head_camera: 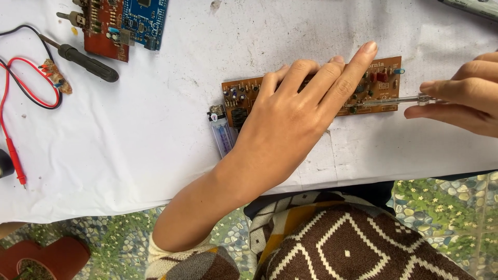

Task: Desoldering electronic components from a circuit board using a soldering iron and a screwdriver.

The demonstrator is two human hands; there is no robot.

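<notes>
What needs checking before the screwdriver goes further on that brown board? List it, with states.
1. Left hand lies flat on the brown circuit board: ok.
2. Right hand grips the clear-handled screwdriver: ok.
3. Screwdriver tip on a part of the board: cannot tell, too small.
4. Lighter touches the board's near left corner: not ok.
5. Red and black leads lie apart, far left: ok.

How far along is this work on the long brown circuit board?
Done: the brown circuit board lies flat on the white cloth. In hand: the left hand presses it down while the right hand holds a clear-handled screwdriver against its right end. Left: the frame shows nothing removed or loosened.
</notes>
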